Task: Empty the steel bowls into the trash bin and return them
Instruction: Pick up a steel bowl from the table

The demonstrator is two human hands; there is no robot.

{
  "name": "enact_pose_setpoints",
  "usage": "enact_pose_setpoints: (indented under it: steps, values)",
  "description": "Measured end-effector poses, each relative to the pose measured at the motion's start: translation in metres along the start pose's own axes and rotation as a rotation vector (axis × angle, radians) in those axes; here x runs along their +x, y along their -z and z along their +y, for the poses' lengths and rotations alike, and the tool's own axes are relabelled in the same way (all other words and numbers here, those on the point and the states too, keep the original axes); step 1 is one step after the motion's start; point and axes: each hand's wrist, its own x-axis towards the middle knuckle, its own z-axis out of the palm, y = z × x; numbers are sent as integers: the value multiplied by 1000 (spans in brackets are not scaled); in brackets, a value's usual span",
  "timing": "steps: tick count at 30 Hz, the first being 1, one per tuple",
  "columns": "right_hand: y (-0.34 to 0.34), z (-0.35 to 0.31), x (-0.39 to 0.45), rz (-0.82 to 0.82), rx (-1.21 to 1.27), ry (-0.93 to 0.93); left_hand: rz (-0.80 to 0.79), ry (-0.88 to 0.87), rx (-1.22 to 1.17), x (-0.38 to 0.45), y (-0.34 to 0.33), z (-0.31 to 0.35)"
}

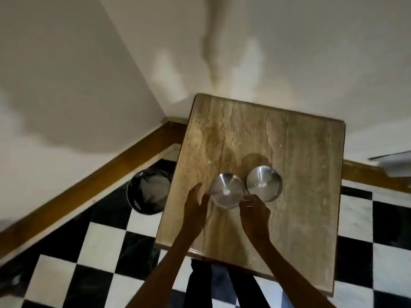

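Note:
Two steel bowls stand side by side on the wooden table [300, 141]. The left steel bowl [226, 188] sits between my hands, and its inside looks bare and shiny. My left hand [195, 202] cups its left rim with fingers spread. Fingertips of my right hand [253, 207] pinch its right rim. The right steel bowl [263, 182] stands free just beyond my right hand, untouched. The black trash bin [149, 192] stands on the floor to the left of the table, lined with a pale bag.
The table stands against a white wall with a wooden skirting board [89, 185]. The floor [102, 245] is black and white checkered tile. A pale object [393, 162] juts in at the right edge. My legs show below the table's near edge.

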Motion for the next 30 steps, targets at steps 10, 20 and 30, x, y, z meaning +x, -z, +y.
enact_pose_setpoints:
  steps: [10, 20, 30]
  values:
    - [-40, 24, 25, 60, 139, -370, 14, -109, -103, 31, -26, -17]
    - [-31, 12, 4, -21, 0, -274, -155, 255, -283, 19, 16, -38]
    - [-78, -65, -29, -323, -149, 47, -338, 628, -1450, -7, 99, -74]
